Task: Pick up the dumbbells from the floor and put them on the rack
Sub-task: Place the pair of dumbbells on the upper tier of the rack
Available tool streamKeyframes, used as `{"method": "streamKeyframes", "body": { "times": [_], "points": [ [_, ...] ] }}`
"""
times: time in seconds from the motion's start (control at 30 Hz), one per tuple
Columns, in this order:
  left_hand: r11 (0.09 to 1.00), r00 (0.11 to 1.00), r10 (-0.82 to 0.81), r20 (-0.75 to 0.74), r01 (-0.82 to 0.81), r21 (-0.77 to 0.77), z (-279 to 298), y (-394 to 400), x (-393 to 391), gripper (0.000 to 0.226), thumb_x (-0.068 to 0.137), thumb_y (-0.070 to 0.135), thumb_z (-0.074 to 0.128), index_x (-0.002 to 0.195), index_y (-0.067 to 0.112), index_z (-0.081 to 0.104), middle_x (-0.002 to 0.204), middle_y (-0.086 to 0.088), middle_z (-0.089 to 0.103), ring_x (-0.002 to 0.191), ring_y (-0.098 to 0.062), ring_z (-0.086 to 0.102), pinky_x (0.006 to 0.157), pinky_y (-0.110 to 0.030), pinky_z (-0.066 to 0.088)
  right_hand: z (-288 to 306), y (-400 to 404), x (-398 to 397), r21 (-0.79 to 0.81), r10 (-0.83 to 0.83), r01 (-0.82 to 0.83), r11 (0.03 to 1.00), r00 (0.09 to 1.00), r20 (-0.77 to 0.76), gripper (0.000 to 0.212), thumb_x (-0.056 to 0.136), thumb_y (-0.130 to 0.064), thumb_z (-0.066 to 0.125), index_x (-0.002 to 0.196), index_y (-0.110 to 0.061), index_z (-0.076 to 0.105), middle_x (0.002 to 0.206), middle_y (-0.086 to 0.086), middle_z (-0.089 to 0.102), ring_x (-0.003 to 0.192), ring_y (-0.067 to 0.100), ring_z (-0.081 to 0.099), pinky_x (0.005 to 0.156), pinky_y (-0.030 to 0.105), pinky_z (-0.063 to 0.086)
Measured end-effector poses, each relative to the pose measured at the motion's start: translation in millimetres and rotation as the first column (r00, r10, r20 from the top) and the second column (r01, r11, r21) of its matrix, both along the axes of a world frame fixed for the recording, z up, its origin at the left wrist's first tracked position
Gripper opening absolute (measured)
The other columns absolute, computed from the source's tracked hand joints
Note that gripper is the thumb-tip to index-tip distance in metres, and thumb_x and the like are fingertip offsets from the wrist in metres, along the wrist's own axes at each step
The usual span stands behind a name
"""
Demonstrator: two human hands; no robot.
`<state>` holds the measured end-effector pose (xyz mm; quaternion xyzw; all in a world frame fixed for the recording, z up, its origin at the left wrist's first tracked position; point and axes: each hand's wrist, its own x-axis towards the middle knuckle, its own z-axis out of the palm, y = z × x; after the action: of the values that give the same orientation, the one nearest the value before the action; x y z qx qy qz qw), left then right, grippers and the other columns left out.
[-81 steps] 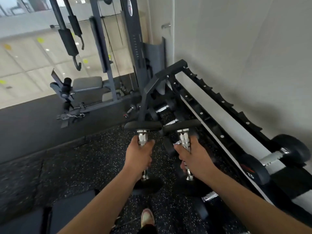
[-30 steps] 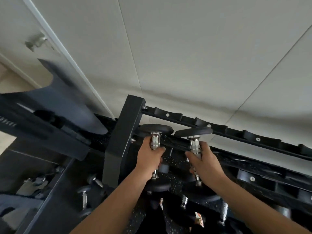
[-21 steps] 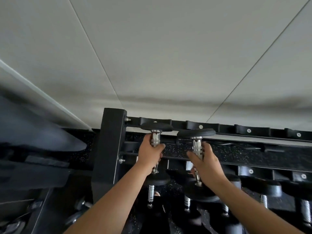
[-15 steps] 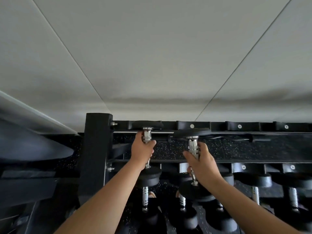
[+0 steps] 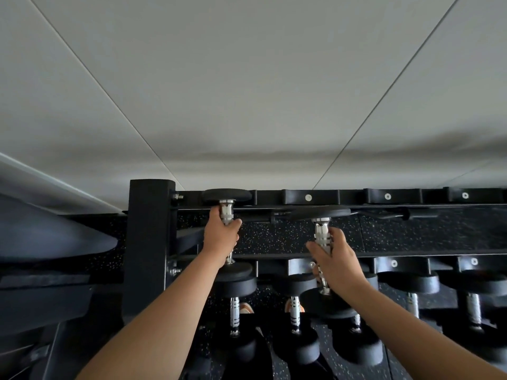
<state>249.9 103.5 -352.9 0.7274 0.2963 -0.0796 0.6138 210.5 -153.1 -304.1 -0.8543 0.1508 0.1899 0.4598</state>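
Note:
My left hand (image 5: 221, 239) grips the chrome handle of a small black dumbbell (image 5: 226, 195). Its far head sits against the back rail saddle of the black rack (image 5: 310, 198), at the leftmost slot, and its near head is at the front rail. My right hand (image 5: 336, 259) holds a second dumbbell (image 5: 320, 212) by the handle, one slot to the right. That dumbbell hovers tilted, its far head a little short of the back rail and its near head below my wrist.
The rack's thick upright post (image 5: 148, 242) stands just left of my left hand. Several dumbbells (image 5: 408, 282) fill the lower tier beneath. A white panelled wall (image 5: 247, 91) rises directly behind the rack. Speckled black floor (image 5: 411, 234) shows between the rails.
I carried both dumbbells from the floor area and turned to face the rack. In the last half second the left dumbbell has moved back onto the top rails, while the right one stays slightly short.

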Motion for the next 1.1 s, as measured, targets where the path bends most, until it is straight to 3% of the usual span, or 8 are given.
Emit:
{"method": "streamKeyframes", "body": {
  "times": [0.07, 0.2, 0.43, 0.6, 0.8, 0.97, 1.1],
  "points": [
    [1.0, 1.0, 0.006, 0.002, -0.006, -0.002, 1.1, 0.0, -1.7, 0.034, 0.09, 0.007, 0.064, 0.119, 0.017, 0.049, 0.082, -0.006, 0.059, 0.05, -0.012, 0.052, 0.043, -0.025, 0.045, -1.8, -1.6, 2.4, -0.023, 0.006, -0.006, 1.0, 1.0, -0.005, 0.034, 0.093, -0.041, 0.064, 0.117, -0.032, 0.041, 0.083, -0.004, 0.068, 0.058, 0.0, 0.067, 0.042, 0.013, 0.045],
    [1.0, 1.0, 0.005, 0.01, -0.005, -0.014, -1.8, -0.3, -6.8, 0.04, 0.09, 0.009, 0.065, 0.124, 0.02, 0.048, 0.084, -0.006, 0.06, 0.052, -0.014, 0.053, 0.046, -0.029, 0.046, -7.6, -2.9, 10.0, -0.009, -0.007, 0.007, 1.0, 0.999, -0.041, 0.035, 0.094, -0.043, 0.062, 0.116, -0.039, 0.035, 0.085, -0.001, 0.07, 0.056, 0.011, 0.071, 0.044, 0.023, 0.052],
    [0.994, 1.0, -0.024, 0.013, 0.022, 0.107, -10.9, -0.7, -10.3, 0.05, 0.088, 0.013, 0.069, 0.131, 0.012, 0.045, 0.09, -0.011, 0.064, 0.068, -0.024, 0.058, 0.065, -0.046, 0.052, -19.8, 1.7, 35.7, -0.042, -0.051, 0.05, 0.998, 0.998, -0.027, 0.05, 0.096, -0.04, 0.061, 0.136, -0.022, 0.037, 0.091, 0.001, 0.067, 0.056, 0.009, 0.069, 0.042, 0.021, 0.05],
    [0.984, 1.0, -0.011, 0.004, 0.01, 0.178, -11.8, -2.5, -11.8, 0.057, 0.088, 0.013, 0.068, 0.138, 0.013, 0.041, 0.091, -0.004, 0.066, 0.07, -0.02, 0.063, 0.063, -0.034, 0.052, -29.0, 10.7, 51.7, -0.048, -0.055, 0.053, 0.997, 0.997, -0.062, 0.057, 0.097, -0.039, 0.059, 0.143, -0.019, 0.032, 0.097, 0.0, 0.064, 0.061, 0.013, 0.07, 0.05, 0.028, 0.05],
    [0.978, 1.0, -0.029, 0.001, 0.028, 0.207, -11.5, -3.3, -10.5, 0.052, 0.089, 0.011, 0.066, 0.135, 0.012, 0.042, 0.091, -0.007, 0.065, 0.068, -0.02, 0.062, 0.06, -0.035, 0.051, -35.8, 15.2, 54.5, -0.064, -0.067, 0.061, 0.996, 0.994, -0.089, 0.059, 0.098, -0.039, 0.057, 0.146, -0.02, 0.029, 0.097, 0.0, 0.063, 0.066, 0.017, 0.071, 0.05, 0.028, 0.049],
    [0.978, 0.999, -0.036, 0.006, 0.034, 0.206, -10.3, -2.9, -11.7, 0.053, 0.088, 0.012, 0.067, 0.135, 0.01, 0.043, 0.101, -0.011, 0.065, 0.075, -0.022, 0.06, 0.072, -0.041, 0.053, -35.0, 14.7, 53.4, -0.091, -0.053, 0.044, 0.995, 0.994, -0.1, 0.054, 0.1, -0.04, 0.055, 0.143, -0.021, 0.029, 0.093, 0.0, 0.065, 0.067, 0.017, 0.07, 0.046, 0.026, 0.048],
    [0.974, 0.999, -0.043, 0.015, 0.038, 0.223, -7.7, -3.3, -12.3, 0.052, 0.087, 0.011, 0.068, 0.134, 0.011, 0.044, 0.103, -0.004, 0.064, 0.078, -0.016, 0.061, 0.069, -0.03, 0.048, -36.1, 14.9, 52.1, -0.122, -0.041, 0.029, 0.992, 0.994, -0.1, 0.05, 0.1, -0.039, 0.055, 0.139, -0.02, 0.031, 0.09, 0.0, 0.064, 0.067, 0.019, 0.07, 0.048, 0.028, 0.049]
  ]
}}
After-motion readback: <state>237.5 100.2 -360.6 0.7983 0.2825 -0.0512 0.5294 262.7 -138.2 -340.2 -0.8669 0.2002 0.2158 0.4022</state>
